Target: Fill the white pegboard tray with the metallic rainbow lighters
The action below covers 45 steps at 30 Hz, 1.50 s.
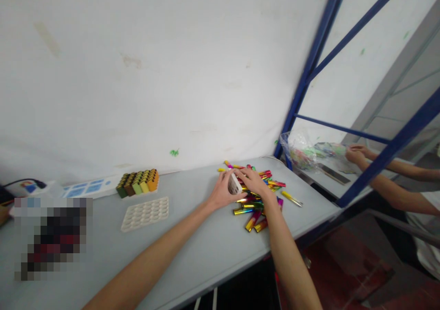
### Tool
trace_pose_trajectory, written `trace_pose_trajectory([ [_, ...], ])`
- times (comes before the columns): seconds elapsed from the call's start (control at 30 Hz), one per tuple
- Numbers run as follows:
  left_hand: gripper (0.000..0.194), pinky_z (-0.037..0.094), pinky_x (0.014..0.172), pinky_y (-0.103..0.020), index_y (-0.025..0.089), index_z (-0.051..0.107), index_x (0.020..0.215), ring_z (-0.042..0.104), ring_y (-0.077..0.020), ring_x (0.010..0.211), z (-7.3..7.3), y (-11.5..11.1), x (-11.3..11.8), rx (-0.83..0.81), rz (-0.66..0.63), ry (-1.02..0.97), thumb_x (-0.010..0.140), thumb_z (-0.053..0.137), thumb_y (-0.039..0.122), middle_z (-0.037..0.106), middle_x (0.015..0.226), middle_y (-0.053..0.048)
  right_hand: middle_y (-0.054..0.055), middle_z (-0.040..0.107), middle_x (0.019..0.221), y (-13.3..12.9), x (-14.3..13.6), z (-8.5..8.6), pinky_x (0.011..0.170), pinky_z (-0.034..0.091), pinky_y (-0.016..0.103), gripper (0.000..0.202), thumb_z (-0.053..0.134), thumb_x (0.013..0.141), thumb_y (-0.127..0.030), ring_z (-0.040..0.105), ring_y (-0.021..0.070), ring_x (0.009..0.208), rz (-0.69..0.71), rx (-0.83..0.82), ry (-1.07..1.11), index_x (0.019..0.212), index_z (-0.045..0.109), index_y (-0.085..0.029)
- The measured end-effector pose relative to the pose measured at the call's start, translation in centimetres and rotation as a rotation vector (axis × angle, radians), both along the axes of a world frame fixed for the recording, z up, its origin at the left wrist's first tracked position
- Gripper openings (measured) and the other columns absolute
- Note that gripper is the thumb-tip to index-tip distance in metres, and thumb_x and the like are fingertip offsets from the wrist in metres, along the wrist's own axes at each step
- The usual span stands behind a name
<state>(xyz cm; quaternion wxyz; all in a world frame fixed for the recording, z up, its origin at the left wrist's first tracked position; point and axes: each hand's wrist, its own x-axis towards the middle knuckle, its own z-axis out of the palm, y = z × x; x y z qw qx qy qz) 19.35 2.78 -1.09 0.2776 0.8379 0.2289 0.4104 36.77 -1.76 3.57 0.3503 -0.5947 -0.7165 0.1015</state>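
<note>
The left hand (220,191) gripped a tilted white piece (235,185) by the shiny tubes (253,205) on the grey desk (206,246), seemingly to steady it; whether the right hand (256,182), just beside, held anything I couldn't tell. A scuffed wall (192,72) rose beyond, a blue frame (304,83) far right.

so it's a pale grey table (199,241), with shiny multicolour tubes (253,205) heaped loosely around the right hand (255,182). one gold tube (288,196) lies by itself, off to the right of that hand. left of the left hand (220,191) there's a white tray (146,214) with rows of round wells, and just beyond that tray, a block of dark-topped pieces (139,186) in green, brown and orange.
</note>
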Motion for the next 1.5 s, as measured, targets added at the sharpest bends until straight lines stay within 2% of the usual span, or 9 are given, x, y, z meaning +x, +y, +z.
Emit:
trace_pose_trajectory([
  [0.37,0.091,0.04,0.115,-0.049,0.024,0.04,0.148,0.049,-0.0322,0.131,0.1,0.3,-0.4,-0.003,-0.027,0.009,0.072,0.084,0.048,0.048,0.138,-0.012,0.006,0.076,0.088,0.3,3.1,-1.2,0.076,0.044,0.028,0.038,0.051,0.1,-0.044,0.065,0.0195,0.08,-0.135,0.045,-0.056,0.091,0.077,-0.018],
  [0.53,0.09,0.04,0.114,-0.049,0.025,0.041,0.147,0.049,-0.0323,0.13,0.2,0.2,-0.4,0.008,-0.026,0.009,0.072,0.084,0.047,0.049,0.138,-0.011,0.005,0.075,0.084,0.7,3.4,-1.8,0.071,0.043,0.026,0.041,0.049,0.102,-0.044,0.063,0.018,0.074,-0.165,0.048,-0.041,0.092,0.077,-0.016],
  [0.77,0.089,0.041,0.114,-0.048,0.024,0.042,0.146,0.05,-0.0321,0.13,0.2,0.3,-0.5,0.006,-0.022,0.013,0.072,0.085,0.05,0.049,0.138,-0.011,0.004,0.071,0.073,1.0,3.4,-1.9,0.07,0.041,0.025,0.051,0.044,0.103,-0.05,0.06,0.0171,0.069,-0.202,0.08,-0.03,0.08,0.074,-0.017],
  [0.9,0.089,0.041,0.114,-0.047,0.024,0.042,0.146,0.05,-0.0315,0.129,0.2,0.2,-0.5,0.007,-0.019,0.016,0.072,0.085,0.05,0.049,0.138,-0.011,0.003,0.07,0.074,0.9,3.5,-1.9,0.071,0.041,0.025,0.047,0.045,0.103,-0.047,0.061,0.0171,0.07,-0.202,0.076,-0.065,0.08,0.071,-0.017],
  [1.07,0.091,0.041,0.114,-0.047,0.025,0.042,0.146,0.051,-0.0318,0.13,0.3,0.2,-0.5,0.012,-0.016,0.011,0.071,0.086,0.051,0.049,0.137,-0.011,0.007,0.073,0.086,0.9,2.2,-1.6,0.081,0.044,0.028,0.035,0.046,0.104,-0.036,0.064,0.0196,0.082,-0.208,0.114,-0.082,0.09,0.071,-0.016],
  [1.2,0.094,0.039,0.116,-0.048,0.025,0.043,0.145,0.049,-0.0324,0.132,0.4,0.3,-0.3,0.017,-0.029,-0.014,0.068,0.088,0.055,0.05,0.139,-0.011,0.011,0.073,0.111,0.8,0.2,-1.3,0.099,0.043,0.032,0.031,0.042,0.105,-0.031,0.063,0.0216,0.107,-0.056,0.148,-0.069,0.106,0.071,-0.018],
  [1.3,0.1,0.038,0.116,-0.05,0.024,0.043,0.147,0.049,-0.0336,0.132,0.3,0.5,-0.2,-0.002,-0.034,-0.024,0.064,0.09,0.057,0.05,0.14,-0.012,0.013,0.069,0.127,1.0,-0.8,-1.6,0.106,0.043,0.035,0.036,0.036,0.105,-0.027,0.061,0.0217,0.118,0.041,0.091,-0.055,0.121,0.066,-0.017],
  [1.4,0.104,0.038,0.117,-0.051,0.023,0.042,0.149,0.049,-0.0348,0.134,0.2,0.6,-0.2,-0.01,-0.031,-0.024,0.064,0.09,0.057,0.051,0.142,-0.014,0.014,0.063,0.139,1.1,-0.9,-1.9,0.109,0.043,0.039,0.042,0.036,0.104,-0.027,0.059,0.0242,0.125,0.057,-0.005,-0.045,0.137,0.059,-0.016],
  [1.5,0.101,0.037,0.117,-0.05,0.023,0.041,0.151,0.048,-0.0347,0.136,0.2,0.5,-0.2,-0.003,-0.022,-0.023,0.067,0.088,0.054,0.05,0.146,-0.014,0.01,0.061,0.143,1.3,-0.5,-1.9,0.108,0.044,0.04,0.043,0.039,0.103,-0.029,0.06,0.0262,0.126,0.057,-0.098,-0.049,0.141,0.057,-0.021],
])
